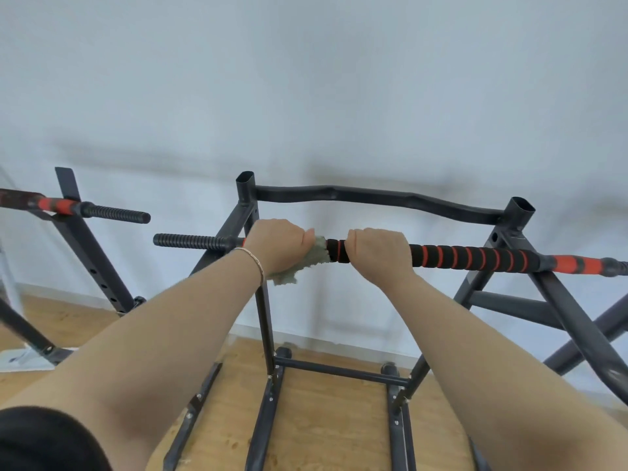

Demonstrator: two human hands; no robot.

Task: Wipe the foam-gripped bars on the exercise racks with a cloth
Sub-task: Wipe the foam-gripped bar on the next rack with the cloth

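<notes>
Now, L hand (277, 244) clutching grey-green cloth (317, 254), R hand (379, 251) gripping blk/orange foam bar (475, 258)

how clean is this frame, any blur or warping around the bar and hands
Head view: soft, even light, no glare; left hand, cloth and right hand on the foam-gripped bar read fairly sharp; the rear crossbar looks wavy, likely warp; shadows on the wall smear; forearms balloon near the bottom edge.

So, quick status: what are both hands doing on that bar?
Left hand grips grey-green cloth round the foam-gripped bar. Right hand grips bare foam beside it. Nothing blocking the striped foam farther right.
</notes>
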